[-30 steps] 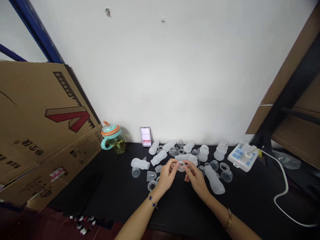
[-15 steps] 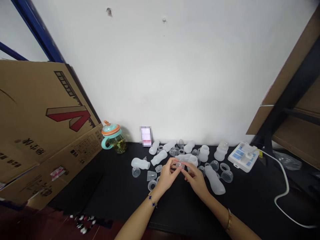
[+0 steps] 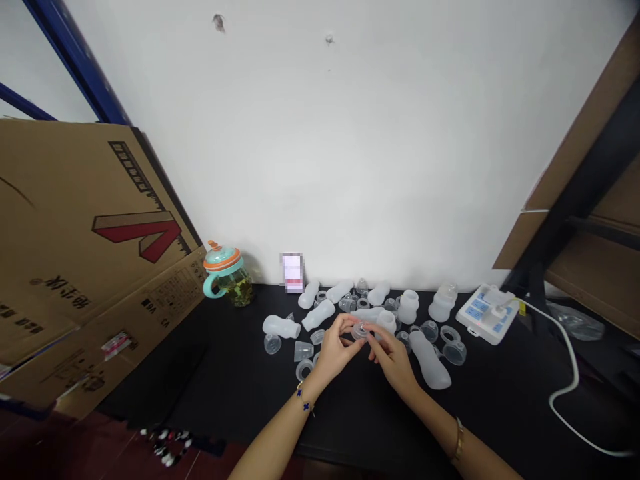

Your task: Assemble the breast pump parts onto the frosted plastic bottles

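Note:
A clear ring-shaped bottle part (image 3: 361, 330), with what looks like a nipple at its centre, is held just above the black table. My left hand (image 3: 339, 345) grips its left side between thumb and fingers. On the right side, the fingers of my right hand (image 3: 391, 357) pinch its edge. Behind my right fingers stands an open frosted bottle (image 3: 387, 322). Left of my left hand lie a clear cap (image 3: 303, 351) and a clear ring (image 3: 304, 371). A long frosted bottle (image 3: 430, 361) lies to the right of my right hand.
More frosted bottles (image 3: 281, 327) and clear domed caps (image 3: 455, 353) are scattered around. A capped bottle (image 3: 443, 302) stands near a white power strip (image 3: 487, 313) with a cable. At left are a lidded tea jug (image 3: 227, 277) and a large carton (image 3: 75, 233). A blurred phone-like screen (image 3: 293, 272) leans against the wall.
The clear part between my fingers has tilted, so its round face and centre now show. My right fingers have shifted slightly along its edge. The things on the table stay put.

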A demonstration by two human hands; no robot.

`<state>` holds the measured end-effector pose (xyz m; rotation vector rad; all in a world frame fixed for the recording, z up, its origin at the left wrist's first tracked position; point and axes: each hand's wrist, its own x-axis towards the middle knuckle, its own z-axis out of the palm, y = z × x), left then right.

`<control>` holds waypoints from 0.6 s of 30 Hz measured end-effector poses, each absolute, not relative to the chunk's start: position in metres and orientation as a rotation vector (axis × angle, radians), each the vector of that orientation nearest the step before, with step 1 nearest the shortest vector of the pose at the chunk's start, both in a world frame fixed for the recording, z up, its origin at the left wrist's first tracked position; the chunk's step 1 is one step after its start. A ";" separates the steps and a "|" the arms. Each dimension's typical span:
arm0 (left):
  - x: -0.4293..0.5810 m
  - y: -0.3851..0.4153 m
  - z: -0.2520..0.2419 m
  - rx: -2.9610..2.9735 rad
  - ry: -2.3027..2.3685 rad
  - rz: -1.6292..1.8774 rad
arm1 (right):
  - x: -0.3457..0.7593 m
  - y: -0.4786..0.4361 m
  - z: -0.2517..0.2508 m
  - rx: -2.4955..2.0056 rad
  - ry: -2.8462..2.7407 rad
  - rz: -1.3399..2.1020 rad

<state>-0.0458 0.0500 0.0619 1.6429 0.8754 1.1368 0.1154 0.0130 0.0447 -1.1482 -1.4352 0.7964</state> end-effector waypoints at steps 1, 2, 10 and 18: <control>-0.046 0.050 0.061 1.648 0.881 1.133 | 0.115 0.013 0.045 -1.166 -1.433 0.796; -0.046 0.050 0.061 1.656 0.885 1.127 | 0.115 0.013 0.045 -1.181 -1.432 0.796; -0.045 0.049 0.064 1.734 0.909 1.080 | 0.114 0.012 0.047 -1.208 -1.437 0.765; -0.045 0.047 0.065 1.779 0.906 1.061 | 0.114 0.012 0.045 -1.211 -1.381 0.798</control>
